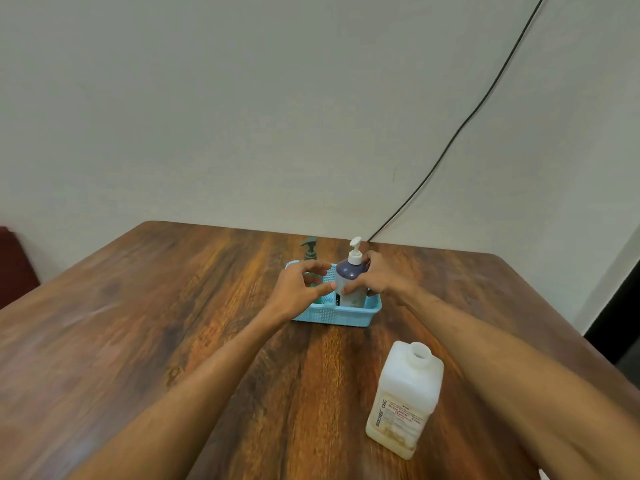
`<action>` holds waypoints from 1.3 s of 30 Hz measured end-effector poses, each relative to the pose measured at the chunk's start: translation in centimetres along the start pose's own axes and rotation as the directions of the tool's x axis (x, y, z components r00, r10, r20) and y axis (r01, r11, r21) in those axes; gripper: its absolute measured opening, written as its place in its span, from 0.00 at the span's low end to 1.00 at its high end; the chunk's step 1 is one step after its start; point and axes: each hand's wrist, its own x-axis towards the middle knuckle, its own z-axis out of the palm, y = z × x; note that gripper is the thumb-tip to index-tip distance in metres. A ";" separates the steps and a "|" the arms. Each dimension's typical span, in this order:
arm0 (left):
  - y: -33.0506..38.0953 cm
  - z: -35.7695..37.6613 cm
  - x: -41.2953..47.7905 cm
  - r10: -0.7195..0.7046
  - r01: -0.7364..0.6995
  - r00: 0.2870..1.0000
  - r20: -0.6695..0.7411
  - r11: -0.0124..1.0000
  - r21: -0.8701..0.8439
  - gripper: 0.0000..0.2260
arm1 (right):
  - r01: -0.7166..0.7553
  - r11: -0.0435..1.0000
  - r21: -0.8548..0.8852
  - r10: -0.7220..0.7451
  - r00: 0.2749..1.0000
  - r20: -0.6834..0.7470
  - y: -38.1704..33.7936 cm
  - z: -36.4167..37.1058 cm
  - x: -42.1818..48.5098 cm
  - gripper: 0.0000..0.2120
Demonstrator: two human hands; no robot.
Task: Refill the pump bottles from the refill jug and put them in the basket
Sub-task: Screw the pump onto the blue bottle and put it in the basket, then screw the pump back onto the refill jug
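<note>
A light blue basket sits on the wooden table near its far edge. Two pump bottles stand in it. My right hand grips the white bottle with a purple shoulder and white pump from the right side. My left hand hovers at the basket's left part with thumb and fingers spread in a loose curve, the thumb tip close to the white bottle. Behind that hand stands the green bottle with a dark pump, its body mostly hidden. The white refill jug stands uncapped at the near right.
The wooden table has rounded far corners and stands against a pale wall. A black cable runs down the wall to the table's back edge. A dark red seat shows at the far left.
</note>
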 end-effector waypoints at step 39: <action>6.7 4.7 -18.3 0.011 -0.005 0.996 0.093 0.998 -0.065 0.34 | 0.151 0.949 0.275 0.019 0.847 -0.531 8.6 -2.4 -29.5 0.13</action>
